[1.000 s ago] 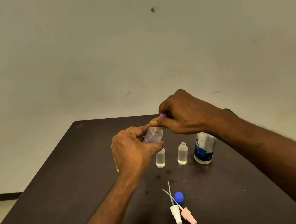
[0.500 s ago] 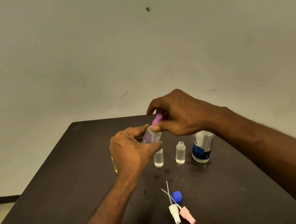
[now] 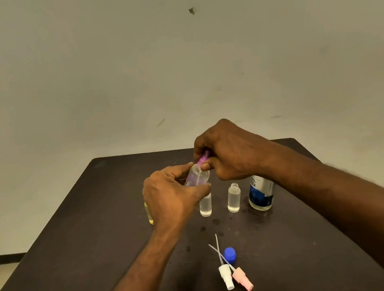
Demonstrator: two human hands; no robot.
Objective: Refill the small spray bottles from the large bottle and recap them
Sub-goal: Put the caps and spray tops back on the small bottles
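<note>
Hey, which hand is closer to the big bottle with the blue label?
Right. The right hand is just above and left of the large bottle, its wrist crossing over the top. The left hand is farther left, beyond two small open bottles.

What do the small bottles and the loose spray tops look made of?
Open small bottle: clear and glossy, liquid shows through; glass or hard plastic, cannot tell. White spray top and pink spray top: opaque matte plastic, by their moulded look, with thin translucent dip tubes.
</note>
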